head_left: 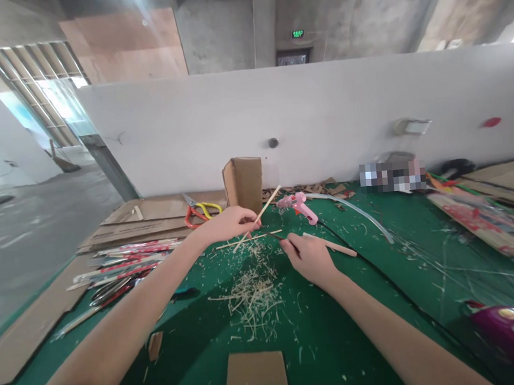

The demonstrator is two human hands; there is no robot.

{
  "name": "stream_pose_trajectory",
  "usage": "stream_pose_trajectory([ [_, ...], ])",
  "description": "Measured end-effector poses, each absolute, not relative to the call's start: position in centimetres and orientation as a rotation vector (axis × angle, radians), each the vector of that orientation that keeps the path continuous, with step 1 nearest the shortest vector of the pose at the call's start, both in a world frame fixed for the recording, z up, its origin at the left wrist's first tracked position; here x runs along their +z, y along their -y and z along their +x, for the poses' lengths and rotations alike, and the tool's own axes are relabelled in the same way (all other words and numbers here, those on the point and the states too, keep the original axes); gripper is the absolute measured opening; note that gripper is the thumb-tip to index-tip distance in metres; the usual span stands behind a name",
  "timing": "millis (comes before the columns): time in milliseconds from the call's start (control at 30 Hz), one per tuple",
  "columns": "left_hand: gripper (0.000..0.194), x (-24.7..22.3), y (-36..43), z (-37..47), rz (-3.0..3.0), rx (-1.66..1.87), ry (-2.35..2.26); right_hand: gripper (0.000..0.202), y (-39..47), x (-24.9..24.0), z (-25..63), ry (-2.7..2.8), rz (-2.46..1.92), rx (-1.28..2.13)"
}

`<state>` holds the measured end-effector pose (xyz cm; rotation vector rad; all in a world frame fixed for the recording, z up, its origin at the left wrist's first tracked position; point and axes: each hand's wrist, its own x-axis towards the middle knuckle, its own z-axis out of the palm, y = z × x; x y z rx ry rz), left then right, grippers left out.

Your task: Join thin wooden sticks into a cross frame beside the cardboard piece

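Observation:
My left hand pinches a thin pale wooden stick that slants up to the right. My right hand is wrapped round a knife with a light handle; its dark narrow blade points left toward the stick. Another thin stick lies just under my left hand. Below both hands, a heap of curly wood shavings covers part of the green table. Beyond my right hand rests a pink glue gun with a black cord.
An upright folded cardboard piece stands behind my left hand, beside scissors with red and yellow handles. Packaged sticks lie left. A cardboard piece sits at the near edge, a purple object at right. A white partition rises behind.

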<state>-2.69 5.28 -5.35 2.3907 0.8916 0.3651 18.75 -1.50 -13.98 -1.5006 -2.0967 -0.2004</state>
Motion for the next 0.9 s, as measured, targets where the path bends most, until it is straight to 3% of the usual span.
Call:
stream_pose_trajectory([
  [433, 0.025, -4.5, -4.2, -2.1, 2.461, 0.204, -0.876, 0.028, 1.0, -13.7, 19.0, 1.783, -1.492, 0.076],
  [900, 0.022, -5.5, -3.5, -1.2, 2.171, 0.167, -0.718, 0.033, 0.9, -13.6, 18.7, 1.793, -1.425, 0.217],
])
